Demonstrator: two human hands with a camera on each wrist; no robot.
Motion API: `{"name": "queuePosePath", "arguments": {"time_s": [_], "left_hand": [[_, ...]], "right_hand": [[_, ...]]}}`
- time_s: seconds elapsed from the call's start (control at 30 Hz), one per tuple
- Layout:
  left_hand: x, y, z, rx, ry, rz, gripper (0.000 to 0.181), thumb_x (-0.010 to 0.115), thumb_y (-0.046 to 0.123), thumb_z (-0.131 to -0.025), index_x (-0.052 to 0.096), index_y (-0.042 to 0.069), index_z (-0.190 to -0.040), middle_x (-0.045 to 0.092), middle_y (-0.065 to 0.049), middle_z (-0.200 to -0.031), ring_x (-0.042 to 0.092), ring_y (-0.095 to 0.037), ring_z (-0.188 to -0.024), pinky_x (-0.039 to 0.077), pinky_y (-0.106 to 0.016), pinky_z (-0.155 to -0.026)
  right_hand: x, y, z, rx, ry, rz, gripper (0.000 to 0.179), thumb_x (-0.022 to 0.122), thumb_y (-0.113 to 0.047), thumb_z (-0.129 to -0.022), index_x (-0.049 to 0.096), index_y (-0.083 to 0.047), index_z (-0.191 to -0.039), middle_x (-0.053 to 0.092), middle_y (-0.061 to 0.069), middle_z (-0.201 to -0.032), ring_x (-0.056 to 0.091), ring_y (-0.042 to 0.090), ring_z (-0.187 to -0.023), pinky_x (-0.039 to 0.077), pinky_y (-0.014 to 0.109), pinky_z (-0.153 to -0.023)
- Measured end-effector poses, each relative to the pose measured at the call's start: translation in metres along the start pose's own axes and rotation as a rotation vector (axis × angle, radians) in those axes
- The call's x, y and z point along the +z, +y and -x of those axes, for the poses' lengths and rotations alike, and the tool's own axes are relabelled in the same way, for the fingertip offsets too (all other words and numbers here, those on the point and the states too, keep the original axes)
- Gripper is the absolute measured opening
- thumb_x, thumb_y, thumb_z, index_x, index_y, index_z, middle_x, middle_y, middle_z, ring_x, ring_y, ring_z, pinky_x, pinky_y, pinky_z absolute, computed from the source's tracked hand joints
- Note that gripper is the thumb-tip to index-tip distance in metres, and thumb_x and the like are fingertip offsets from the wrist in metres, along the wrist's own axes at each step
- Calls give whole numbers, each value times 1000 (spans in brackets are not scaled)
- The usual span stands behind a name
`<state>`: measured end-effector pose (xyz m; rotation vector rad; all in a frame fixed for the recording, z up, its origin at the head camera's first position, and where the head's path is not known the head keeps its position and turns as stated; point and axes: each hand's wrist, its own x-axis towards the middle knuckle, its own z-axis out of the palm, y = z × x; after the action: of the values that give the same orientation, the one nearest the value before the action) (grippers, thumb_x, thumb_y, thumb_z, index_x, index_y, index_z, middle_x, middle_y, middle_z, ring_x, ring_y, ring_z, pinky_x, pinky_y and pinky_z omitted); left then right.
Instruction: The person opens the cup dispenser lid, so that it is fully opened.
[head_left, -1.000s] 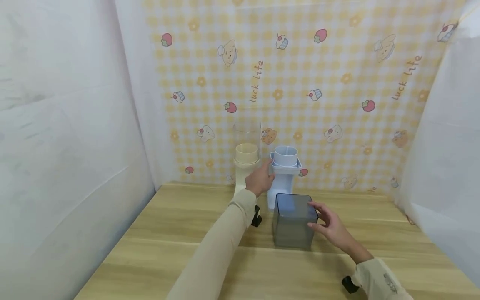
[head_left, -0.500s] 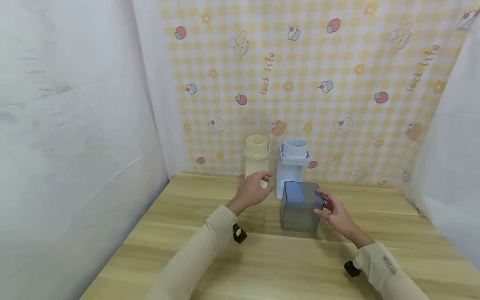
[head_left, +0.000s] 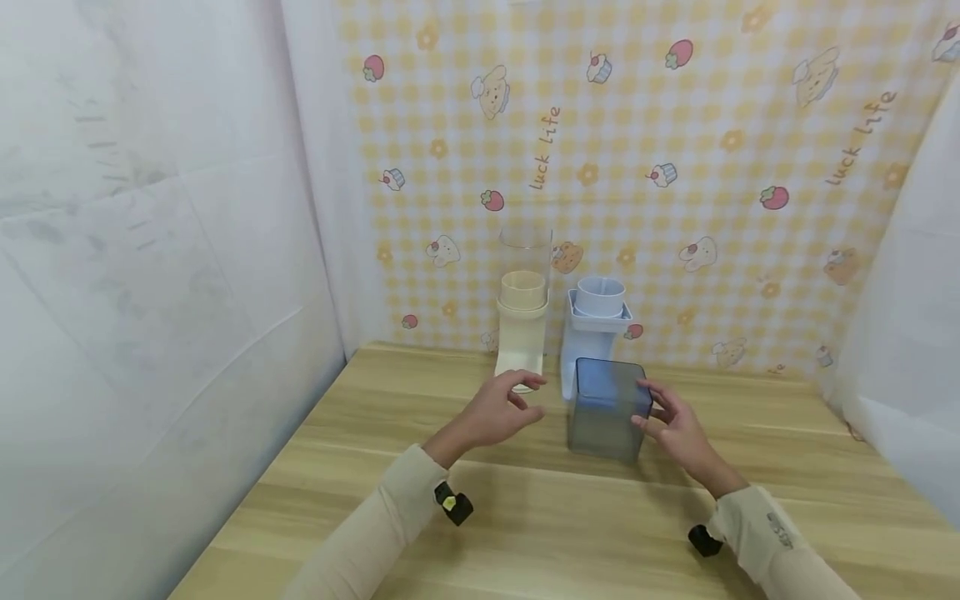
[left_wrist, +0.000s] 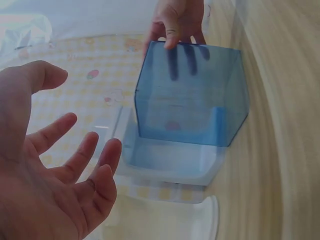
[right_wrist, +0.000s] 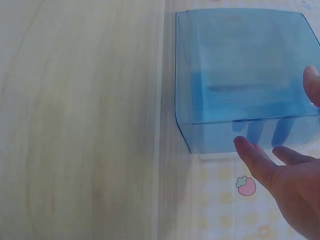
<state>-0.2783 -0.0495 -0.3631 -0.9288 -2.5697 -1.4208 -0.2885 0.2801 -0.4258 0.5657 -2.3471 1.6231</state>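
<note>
A see-through grey-blue square box (head_left: pixel 609 417) is on the wooden table in front of a pale blue stand (head_left: pixel 587 343). My right hand (head_left: pixel 681 433) grips the box at its right side, thumb at the front edge and fingers farther back; some fingers show through the wall in the left wrist view. My left hand (head_left: pixel 501 408) hovers left of the box, fingers loosely bent and holding nothing. Behind it, a cream stand (head_left: pixel 521 333) carries a round cup-like part. The blue stand has a similar round part inside a square rim.
A clear cylinder (head_left: pixel 525 237) rises around the cream stand's top. A checked cloth (head_left: pixel 630 125) hangs behind the table (head_left: pixel 555 517). White sheets (head_left: pixel 172 250) close in the sides. Dark cameras (head_left: pixel 453 504) are strapped at both wrists.
My left hand has drawn back from the blue stand's rim, down and toward me. My right hand stays at the box. The whole head view has shifted slightly.
</note>
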Motion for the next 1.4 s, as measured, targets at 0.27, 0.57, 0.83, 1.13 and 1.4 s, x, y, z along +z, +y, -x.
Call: {"name": "queuePosePath", "arguments": {"time_s": [0.27, 0.57, 0.83, 1.13, 1.4], "left_hand": [[1, -3, 3, -30, -22, 34, 41, 67, 19, -92, 59, 16, -132, 56, -6, -126, 61, -16, -89, 54, -29, -71], [-7, -4, -1, -29, 2, 37, 39, 67, 19, -93, 59, 15, -131, 57, -6, -126, 61, -15, -89, 53, -29, -72], [-9, -8, 5, -41, 14, 46, 38, 66, 19, -94, 58, 14, -131, 57, -7, -127, 62, -16, -89, 54, -29, -73], [-7, -17, 8, -110, 6, 84, 44, 67, 19, -93, 51, 12, -134, 56, -11, -130, 64, -16, -88, 54, -30, -69], [-4, -27, 13, -145, -2, 97, 46, 67, 17, -92, 50, 13, -134, 54, -13, -134, 65, -15, -88, 54, -29, -68]], "right_hand": [[3, -6, -11, -2, 17, 17, 59, 64, 2, -94, 38, 4, -146, 33, 37, -148, 51, 54, -118, 53, 21, -77], [-1, -13, -21, -11, 45, 68, 57, 64, 1, -94, 40, 3, -145, 35, 35, -148, 53, 54, -115, 53, 23, -70], [8, -11, -29, -51, 51, 194, 56, 65, 2, -93, 43, 3, -145, 43, 34, -141, 52, 54, -117, 51, 18, -75], [9, -9, -24, -98, 41, 274, 59, 65, 2, -93, 40, 4, -147, 43, 33, -142, 50, 51, -121, 52, 24, -83], [2, -34, -25, 39, 9, 350, 77, 69, -29, -95, 27, -9, -156, 32, 32, -152, 42, 59, -126, 43, 67, -92]]}}
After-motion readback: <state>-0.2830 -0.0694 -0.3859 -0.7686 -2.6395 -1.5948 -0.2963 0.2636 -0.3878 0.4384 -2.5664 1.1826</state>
